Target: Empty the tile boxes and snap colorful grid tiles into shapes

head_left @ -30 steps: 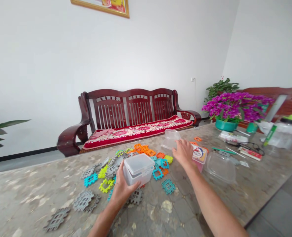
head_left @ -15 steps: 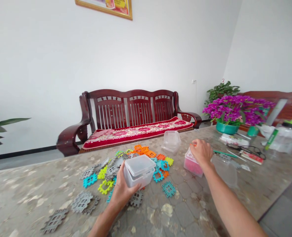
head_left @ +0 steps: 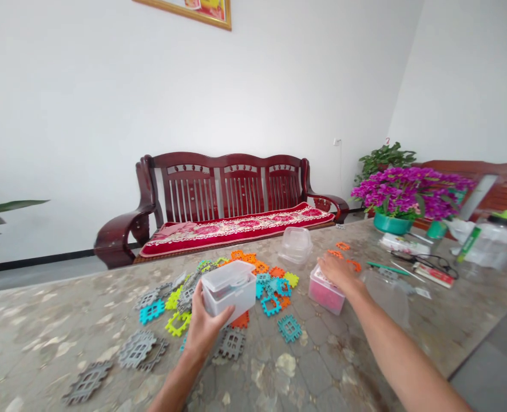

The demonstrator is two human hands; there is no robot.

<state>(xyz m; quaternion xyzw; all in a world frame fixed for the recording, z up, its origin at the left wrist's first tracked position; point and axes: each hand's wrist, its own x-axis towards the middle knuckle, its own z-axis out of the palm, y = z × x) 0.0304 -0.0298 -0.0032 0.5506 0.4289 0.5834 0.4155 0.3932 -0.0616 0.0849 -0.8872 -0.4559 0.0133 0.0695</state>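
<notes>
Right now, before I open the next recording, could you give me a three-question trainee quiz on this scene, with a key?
1. Which hand holds the frosted box?
2. True or false: the right hand is at the pink-filled box.
3. The lattice piece farthest left in the picture is: A) orange; B) grey; C) yellow.

Key: 1. The left hand. 2. True. 3. B.
</notes>
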